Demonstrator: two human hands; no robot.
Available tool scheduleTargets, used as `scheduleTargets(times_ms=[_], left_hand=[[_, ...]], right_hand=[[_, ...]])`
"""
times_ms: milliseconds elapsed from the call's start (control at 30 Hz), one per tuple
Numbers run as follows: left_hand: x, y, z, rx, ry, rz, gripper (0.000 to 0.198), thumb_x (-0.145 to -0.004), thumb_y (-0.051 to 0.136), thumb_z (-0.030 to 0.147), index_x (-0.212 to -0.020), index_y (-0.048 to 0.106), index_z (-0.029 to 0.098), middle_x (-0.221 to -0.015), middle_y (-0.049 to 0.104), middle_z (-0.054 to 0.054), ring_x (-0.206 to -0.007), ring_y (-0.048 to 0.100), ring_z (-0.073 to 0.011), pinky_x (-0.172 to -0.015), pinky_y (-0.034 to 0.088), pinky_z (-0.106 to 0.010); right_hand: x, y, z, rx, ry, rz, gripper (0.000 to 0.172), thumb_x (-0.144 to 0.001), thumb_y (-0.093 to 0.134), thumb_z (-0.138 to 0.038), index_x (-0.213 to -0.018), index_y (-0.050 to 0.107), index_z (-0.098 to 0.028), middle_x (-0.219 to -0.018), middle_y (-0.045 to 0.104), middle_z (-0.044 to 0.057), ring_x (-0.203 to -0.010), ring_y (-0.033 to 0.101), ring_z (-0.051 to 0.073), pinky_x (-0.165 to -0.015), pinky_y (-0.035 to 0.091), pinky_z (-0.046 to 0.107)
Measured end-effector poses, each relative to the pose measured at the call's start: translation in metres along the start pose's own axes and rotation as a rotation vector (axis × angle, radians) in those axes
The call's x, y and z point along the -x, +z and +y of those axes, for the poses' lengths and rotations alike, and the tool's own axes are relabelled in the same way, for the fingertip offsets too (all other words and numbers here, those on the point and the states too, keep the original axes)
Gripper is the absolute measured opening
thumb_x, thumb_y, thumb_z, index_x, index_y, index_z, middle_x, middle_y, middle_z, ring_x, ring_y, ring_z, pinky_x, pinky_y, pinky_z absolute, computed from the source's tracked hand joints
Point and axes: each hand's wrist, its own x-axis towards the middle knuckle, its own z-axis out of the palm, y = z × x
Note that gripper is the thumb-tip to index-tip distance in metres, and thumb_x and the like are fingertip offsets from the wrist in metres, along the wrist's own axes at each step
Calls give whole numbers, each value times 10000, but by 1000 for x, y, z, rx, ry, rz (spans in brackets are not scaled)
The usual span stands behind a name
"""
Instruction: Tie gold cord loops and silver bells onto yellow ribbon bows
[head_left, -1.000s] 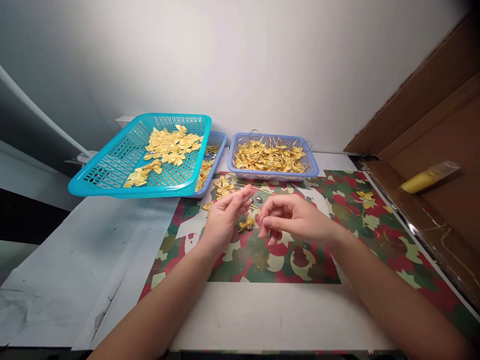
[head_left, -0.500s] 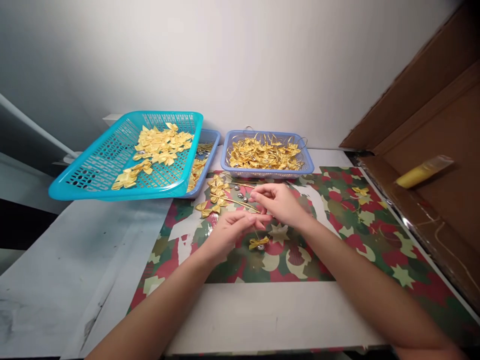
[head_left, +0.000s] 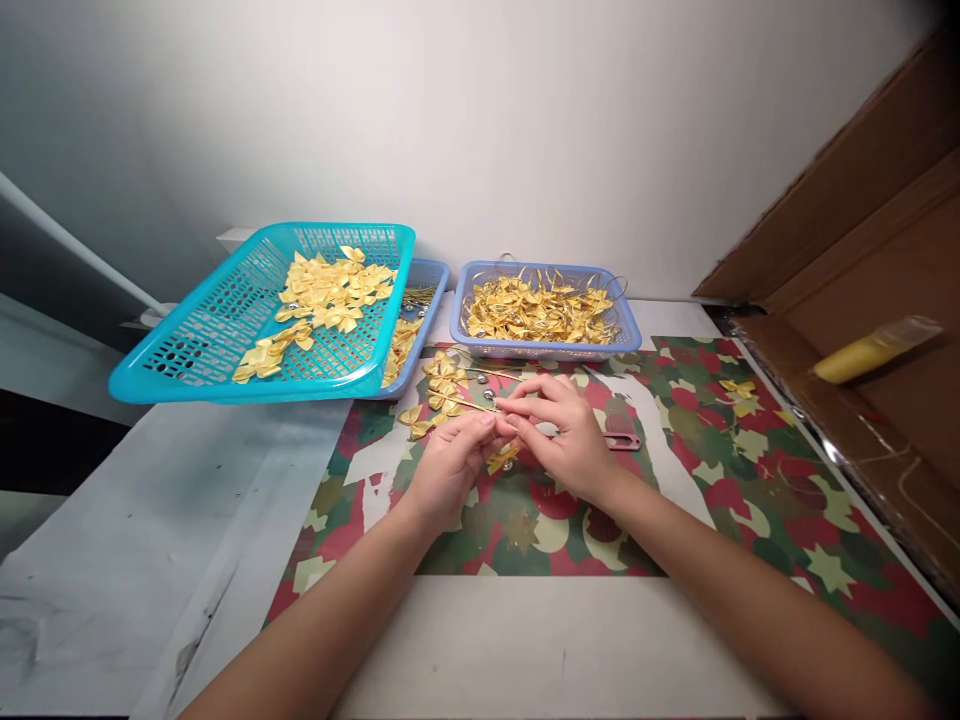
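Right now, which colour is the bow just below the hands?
The bow is golden yellow; see head view.

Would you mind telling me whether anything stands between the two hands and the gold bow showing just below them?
Nothing visible does: the gold bow shows just below the left hand and right hand, though they hide what lies directly above it.
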Motion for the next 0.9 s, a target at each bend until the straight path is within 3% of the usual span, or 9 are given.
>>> scheduleTargets(times_ms=[133,200,300,367,467,533,633,767,900], left_hand=[[2,-2,1,-184,27,-80,249,-789,676,371,-685,760,161,-771,743,-58,-766,661,-179,-796,518,-296],[4,-3,3,-339,58,-114,286,-813,646,390,-692,762,159,-687,712,-45,-678,620,-166,-703,500,-286],[7,-4,4,-548,105,-155,322,-833,616,406,-688,766,160,-571,633,-18,-566,529,-136,-562,425,-255],[8,-4,4,-618,137,-192,322,-852,595,392,-699,769,168,-583,634,-21,-579,532,-140,-566,425,-254],[8,-5,4,-639,171,-247,306,-880,569,359,-742,775,180,-732,710,-54,-726,628,-186,-675,487,-284],[7,-6,5,-635,191,-264,284,-888,568,336,-768,780,188,-954,747,-82,-929,668,-235,-802,507,-321],[7,-7,5,-699,229,-272,250,-890,576,315,-818,791,209,-1227,686,-91,-1200,591,-291,-961,471,-373],[8,-9,6,-949,380,-324,236,-891,556,272,-945,781,227,-1318,628,-109,-1302,512,-305,-1027,444,-432],[5,-15,6,-1206,586,-385,302,-860,567,228,-1122,716,208,-1411,538,-136,-1309,502,-305,-1088,387,-488]], right_hand=[[1,-1,3,-11,-28,-43,262,-889,572,-167,-1089,717,-256,-1020,665,67,-967,564,224,-871,452,421],[1,-3,4,-18,-61,-105,267,-882,593,-191,-1108,710,-273,-1046,658,66,-984,554,228,-873,454,423],[0,-5,10,-32,-130,-186,188,-869,634,-237,-1023,737,-269,-1030,659,61,-950,551,217,-868,452,411],[-2,-9,14,-30,-179,-175,125,-870,639,-237,-917,754,-258,-973,669,57,-916,544,210,-842,455,395],[-7,-20,15,-4,-246,-158,122,-875,640,-229,-837,754,-245,-932,681,61,-901,530,210,-806,459,377],[-11,-33,12,30,-266,-236,107,-877,648,-245,-859,754,-251,-953,688,59,-913,525,210,-813,459,379],[-18,-55,0,78,-250,-404,108,-884,646,-255,-860,752,-250,-946,702,51,-919,526,208,-838,451,386],[-25,-76,-14,58,-163,-540,130,-880,642,-231,-794,740,-223,-884,705,55,-859,567,192,-767,473,340],[-26,-83,-13,44,-17,-575,120,-855,626,-155,-818,725,-211,-897,703,43,-852,606,179,-759,491,324]])
